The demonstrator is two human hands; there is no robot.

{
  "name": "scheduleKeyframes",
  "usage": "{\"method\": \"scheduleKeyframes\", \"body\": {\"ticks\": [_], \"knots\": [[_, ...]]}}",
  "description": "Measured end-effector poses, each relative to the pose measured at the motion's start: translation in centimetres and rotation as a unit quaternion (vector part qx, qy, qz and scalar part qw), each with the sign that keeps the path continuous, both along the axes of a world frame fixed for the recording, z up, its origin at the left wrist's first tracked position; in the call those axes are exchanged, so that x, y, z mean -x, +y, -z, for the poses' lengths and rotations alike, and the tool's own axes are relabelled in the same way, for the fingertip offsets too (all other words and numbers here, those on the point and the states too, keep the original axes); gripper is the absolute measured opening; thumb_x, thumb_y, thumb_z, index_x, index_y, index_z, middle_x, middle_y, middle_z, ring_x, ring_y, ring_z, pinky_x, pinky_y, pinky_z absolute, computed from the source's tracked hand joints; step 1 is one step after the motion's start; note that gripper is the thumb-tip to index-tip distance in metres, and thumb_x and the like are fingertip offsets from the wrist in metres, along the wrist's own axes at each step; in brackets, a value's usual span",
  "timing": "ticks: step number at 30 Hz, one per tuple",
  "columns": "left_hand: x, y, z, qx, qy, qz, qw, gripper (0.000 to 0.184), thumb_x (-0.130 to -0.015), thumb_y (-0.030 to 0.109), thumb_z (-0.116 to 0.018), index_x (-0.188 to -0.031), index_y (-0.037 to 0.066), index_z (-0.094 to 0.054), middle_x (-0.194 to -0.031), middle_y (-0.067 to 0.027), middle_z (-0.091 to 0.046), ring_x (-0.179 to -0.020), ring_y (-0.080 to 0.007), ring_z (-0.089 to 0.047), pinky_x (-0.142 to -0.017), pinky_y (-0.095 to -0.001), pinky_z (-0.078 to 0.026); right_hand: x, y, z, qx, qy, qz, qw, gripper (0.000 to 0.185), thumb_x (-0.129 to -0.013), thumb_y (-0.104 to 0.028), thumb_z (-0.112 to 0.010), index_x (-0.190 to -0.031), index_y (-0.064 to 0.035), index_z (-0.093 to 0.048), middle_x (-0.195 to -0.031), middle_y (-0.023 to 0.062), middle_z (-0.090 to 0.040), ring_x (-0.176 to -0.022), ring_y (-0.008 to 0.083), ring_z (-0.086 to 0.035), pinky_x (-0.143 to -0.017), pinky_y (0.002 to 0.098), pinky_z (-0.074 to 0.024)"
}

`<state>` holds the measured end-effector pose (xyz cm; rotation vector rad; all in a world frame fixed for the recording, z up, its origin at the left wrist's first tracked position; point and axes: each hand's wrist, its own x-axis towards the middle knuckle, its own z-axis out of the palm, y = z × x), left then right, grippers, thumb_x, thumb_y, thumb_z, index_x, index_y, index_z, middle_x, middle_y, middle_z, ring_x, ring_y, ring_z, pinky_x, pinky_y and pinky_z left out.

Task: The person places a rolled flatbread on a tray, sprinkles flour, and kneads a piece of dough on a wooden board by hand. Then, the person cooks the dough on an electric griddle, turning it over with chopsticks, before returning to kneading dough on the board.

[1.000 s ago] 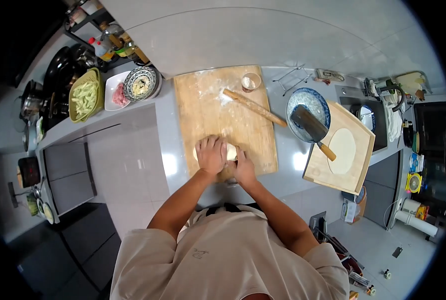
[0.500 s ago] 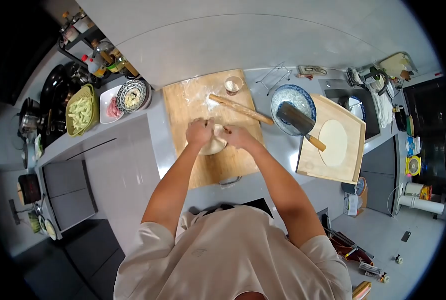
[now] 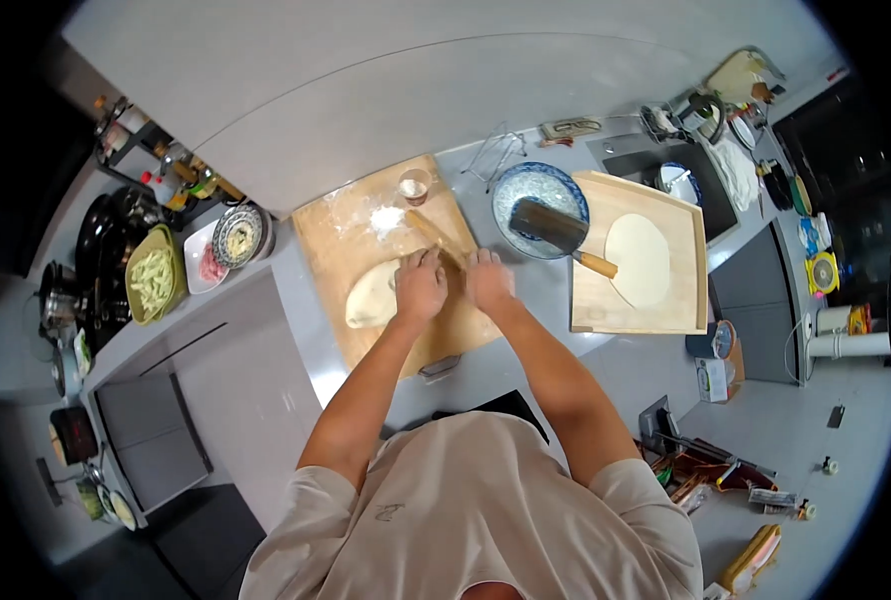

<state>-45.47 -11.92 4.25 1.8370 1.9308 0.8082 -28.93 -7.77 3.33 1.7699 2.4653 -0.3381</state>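
A flat piece of pale dough (image 3: 371, 298) lies on the floured wooden board (image 3: 321, 230). At the dough's right edge is my left hand (image 3: 422, 286), its fingers curled; anything under them is hidden. My right hand (image 3: 491, 282), slightly blurred, is closed round the lower right end of the wooden rolling pin (image 3: 434, 236). The pin slants across the board, passing just beyond my left hand's fingertips. White flour (image 3: 386, 220) lies near its upper end, below a small cup (image 3: 414, 187).
Right of the board, a cleaver (image 3: 548, 225) rests across a blue-rimmed bowl (image 3: 543, 180). Beyond it, a wooden tray (image 3: 591, 310) holds a flat dough sheet (image 3: 638, 260). A wire rack (image 3: 494, 155) stands behind. Bowls and a green basket (image 3: 156, 275) are at left.
My hands have left the folded dough, which now lies flatter and further left. My right hand has moved to the rolling pin, which is tilted more steeply. The view has turned.
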Motion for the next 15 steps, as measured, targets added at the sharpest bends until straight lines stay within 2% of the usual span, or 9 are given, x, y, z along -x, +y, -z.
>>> {"method": "scheduleKeyframes", "body": {"ticks": [3, 6, 9, 12, 15], "knots": [[-2.6, 0.5, 0.6, -0.025, -0.002, 0.031, 0.999, 0.046, -0.094, 0.012, -0.063, -0.139, 0.001, -0.062, -0.136, -0.022, -0.064, -0.128, -0.0415, -0.058, -0.111, -0.0498, -0.046, -2.9, -3.3, -0.8, -0.015, 0.066, 0.053, 0.996, 0.039, -0.1, -0.036, -0.06, -0.128, -0.0077, -0.06, -0.122, 0.0157, -0.061, -0.112, 0.0348, -0.067, -0.085, 0.0535, -0.0594], [-5.4, 0.9, -0.4, -0.019, -0.041, 0.043, 0.998, 0.047, -0.094, 0.012, -0.063, -0.14, 0.0, -0.061, -0.138, -0.0227, -0.064, -0.129, -0.041, -0.058, -0.112, -0.0498, -0.046, -5.1, -4.2, -3.5, -0.036, 0.121, 0.198, 0.972, 0.04, -0.101, -0.038, -0.06, -0.129, -0.0083, -0.059, -0.12, 0.0169, -0.06, -0.103, 0.0372, -0.071, -0.081, 0.0551, -0.0594], [-7.4, 1.6, -0.3, -0.044, -0.064, 0.06, 0.995, 0.048, -0.094, 0.012, -0.064, -0.14, 0.0, -0.06, -0.138, -0.0232, -0.064, -0.129, -0.0411, -0.059, -0.112, -0.0498, -0.046, -8.0, -1.4, -5.0, -0.094, 0.065, 0.232, 0.966, 0.034, -0.101, -0.035, -0.062, -0.118, -0.0058, -0.063, -0.117, 0.0152, -0.062, -0.1, 0.0359, -0.072, -0.082, 0.0543, -0.0599], [-7.9, 1.6, -0.6, -0.011, -0.059, 0.079, 0.995, 0.048, -0.093, 0.012, -0.064, -0.14, 0.0, -0.06, -0.138, -0.0228, -0.064, -0.128, -0.0411, -0.059, -0.111, -0.0491, -0.047, -10.1, 1.5, -5.5, -0.053, -0.003, 0.224, 0.973, 0.029, -0.101, -0.03, -0.061, -0.117, -0.0071, -0.066, -0.115, 0.0133, -0.063, -0.107, 0.0348, -0.071, -0.08, 0.0538, -0.0592], [-7.0, 1.2, -0.4, 0.005, -0.051, 0.072, 0.996, 0.046, -0.093, 0.011, -0.064, -0.138, -0.001, -0.062, -0.138, -0.0227, -0.064, -0.127, -0.0417, -0.059, -0.11, -0.0478, -0.048, -10.6, 2.8, -5.3, -0.062, -0.033, 0.193, 0.979, 0.024, -0.1, -0.025, -0.061, -0.116, -0.0084, -0.069, -0.113, 0.0122, -0.063, -0.104, 0.0322, -0.07, -0.08, 0.0517, -0.0573]]}}
